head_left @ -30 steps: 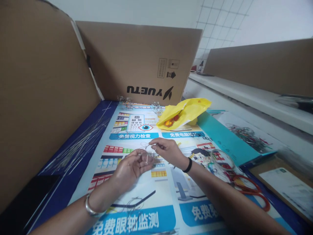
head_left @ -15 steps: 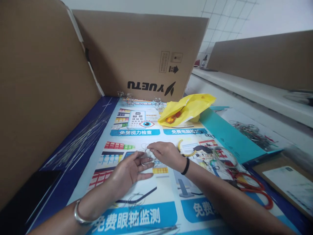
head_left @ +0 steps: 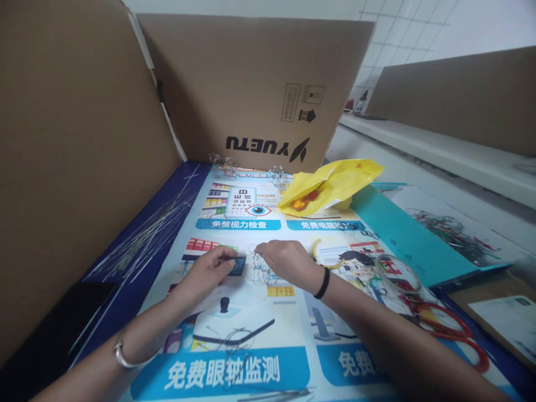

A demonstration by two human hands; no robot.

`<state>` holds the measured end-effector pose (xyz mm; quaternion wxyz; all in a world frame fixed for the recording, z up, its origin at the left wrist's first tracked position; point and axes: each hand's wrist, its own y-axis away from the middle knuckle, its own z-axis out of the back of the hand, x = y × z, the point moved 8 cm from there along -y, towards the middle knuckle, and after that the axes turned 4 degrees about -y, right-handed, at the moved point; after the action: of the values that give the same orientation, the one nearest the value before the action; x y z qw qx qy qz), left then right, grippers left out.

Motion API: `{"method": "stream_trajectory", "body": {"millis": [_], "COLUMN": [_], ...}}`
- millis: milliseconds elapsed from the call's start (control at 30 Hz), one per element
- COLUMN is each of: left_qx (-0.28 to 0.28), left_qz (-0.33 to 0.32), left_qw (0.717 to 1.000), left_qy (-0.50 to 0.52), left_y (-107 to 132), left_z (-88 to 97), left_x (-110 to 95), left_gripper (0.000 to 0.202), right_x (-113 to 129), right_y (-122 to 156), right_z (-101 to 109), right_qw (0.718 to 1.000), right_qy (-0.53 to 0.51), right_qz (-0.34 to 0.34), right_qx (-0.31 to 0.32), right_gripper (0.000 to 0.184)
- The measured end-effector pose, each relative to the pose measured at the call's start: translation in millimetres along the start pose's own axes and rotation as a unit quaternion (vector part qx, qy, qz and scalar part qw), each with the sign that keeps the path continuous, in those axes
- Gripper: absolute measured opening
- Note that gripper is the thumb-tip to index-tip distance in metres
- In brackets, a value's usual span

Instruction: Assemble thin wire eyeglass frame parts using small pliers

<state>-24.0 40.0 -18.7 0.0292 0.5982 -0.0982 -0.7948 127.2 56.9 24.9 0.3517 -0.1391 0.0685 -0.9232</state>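
My right hand [head_left: 288,261], with a black band at the wrist, pinches a bundle of thin, looped wire [head_left: 263,272] just above the printed mat. Its loops spread to the left and below the fingertips. To the left, my left hand [head_left: 214,269] has thumb and fingers drawn together; whatever may be between them is too fine to make out. A silver bangle circles that forearm. Nearer me lies a loose tangle of fine wire [head_left: 235,343] on the mat [head_left: 293,312].
Red-handled scissors [head_left: 454,329], a wire coil [head_left: 412,279] and a yellow-handled tool [head_left: 317,251] lie right. Behind are a yellow bag [head_left: 352,181] and a turquoise folder [head_left: 402,237]. Straight wires [head_left: 142,237] lie left. Cardboard panels [head_left: 251,72] stand behind and left.
My left hand has drawn away to the left from the wire loops, and its spread fingers have closed together. My right hand still pinches the wire. The view has shifted slightly.
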Motion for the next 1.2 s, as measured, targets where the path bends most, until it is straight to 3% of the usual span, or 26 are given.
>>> {"method": "stream_trajectory", "body": {"millis": [133,300,533,733,1100,1200], "left_qx": [-0.009,-0.015,0.054,0.002,0.049,0.036], "left_qz": [-0.067,-0.161,-0.268,-0.316,-0.277,-0.273], "left_qw": [0.996,0.978,0.928,0.87,0.854,0.86], "left_qy": [-0.064,-0.131,-0.252,-0.378,-0.437,-0.429], "left_y": [-8,-6,13,18,21,22], "left_z": [1.8,3.1,-18.1,-25.4,-36.6,-38.4], "left_x": [2,-9,-26,-24,-32,-36], "left_gripper": [0.01,0.019,0.039,0.04,0.031,0.031], "right_x": [6,8,6,8,6,7], "right_y": [-3,0,3,3,3,4], "right_z": [0,3,6,7,6,6], "right_qw": [0.997,0.995,0.996,0.996,0.994,0.994], "right_qy": [0.068,0.083,0.067,0.066,0.076,0.08], "right_qz": [0.024,0.031,0.026,0.019,0.01,0.013], "right_qx": [0.027,0.04,0.047,0.056,0.073,0.078], "right_gripper": [0.025,0.023,0.025,0.026,0.029,0.03]}}
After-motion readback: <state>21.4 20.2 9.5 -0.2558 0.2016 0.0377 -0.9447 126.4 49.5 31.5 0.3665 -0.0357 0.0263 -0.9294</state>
